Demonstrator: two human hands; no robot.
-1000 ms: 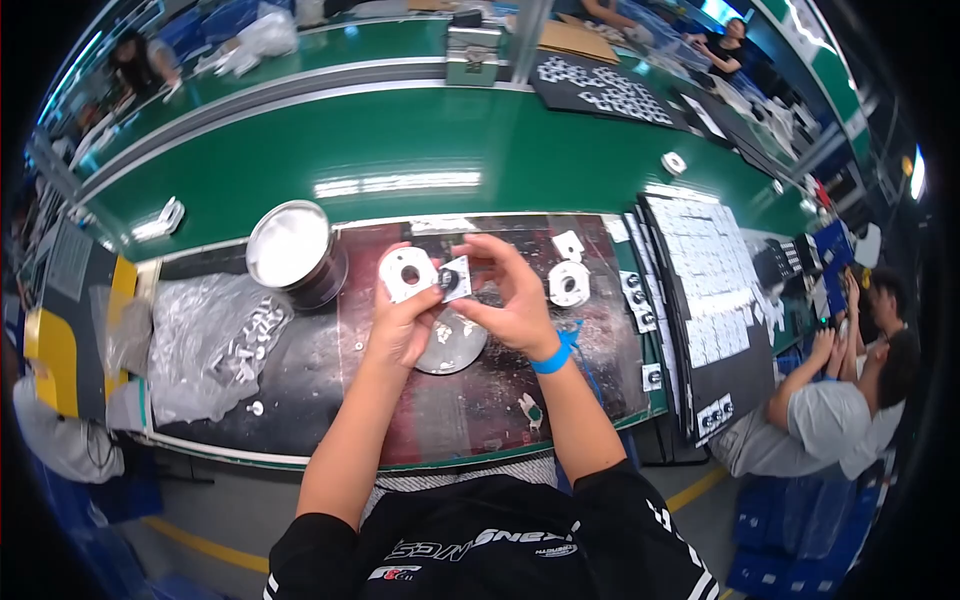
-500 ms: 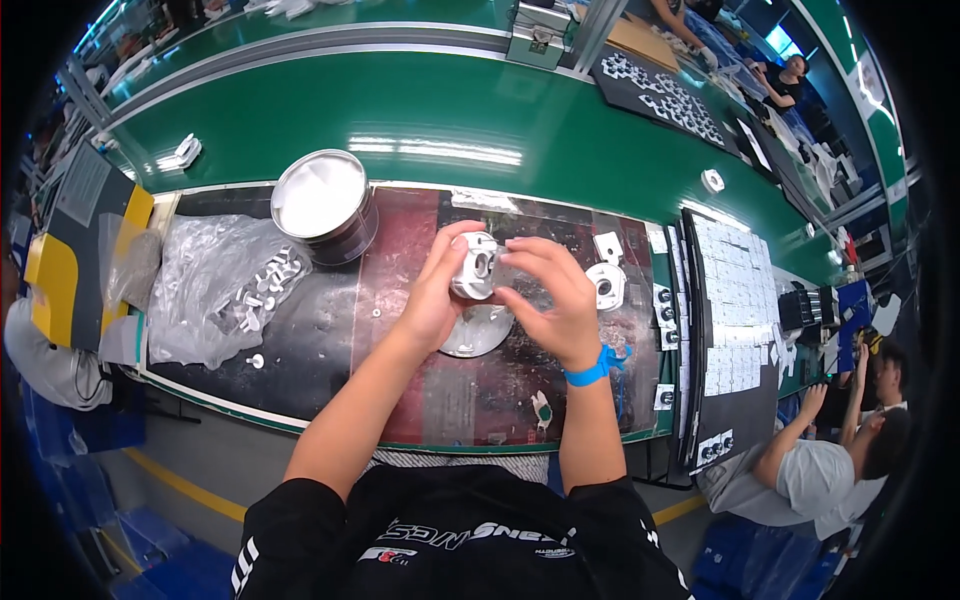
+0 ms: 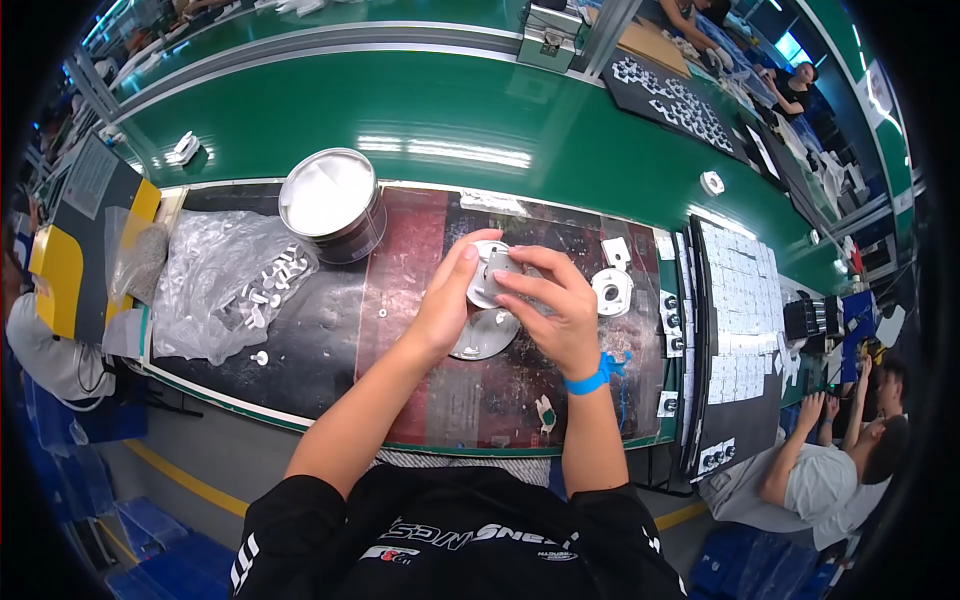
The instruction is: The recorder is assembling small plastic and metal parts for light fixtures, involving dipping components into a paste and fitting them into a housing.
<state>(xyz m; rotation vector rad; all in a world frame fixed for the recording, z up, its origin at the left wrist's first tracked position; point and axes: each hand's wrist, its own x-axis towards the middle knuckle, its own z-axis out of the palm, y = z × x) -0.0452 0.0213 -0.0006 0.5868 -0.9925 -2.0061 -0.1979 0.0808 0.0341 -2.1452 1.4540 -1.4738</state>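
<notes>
My left hand is wrapped round a white round housing, held up over the middle of the work mat. The fingers and thumb of my right hand close on a small flat grey plate with holes, which lies against the housing's face. Whether the plate sits in the housing or only touches it, I cannot tell. Below my hands a round metal disc rests on the mat. To the right of my right hand lie a white ring-shaped housing and a small white plate with a hole.
A tub with white contents stands at the back left, beside a clear plastic bag of small white parts. Stacked boards with white pieces rise at the right. Close to the front edge is a small greenish-white scrap.
My right fingers have moved in from beside the housing onto its face, where the grey plate now shows. The housing has been turned, and the view has shifted slightly.
</notes>
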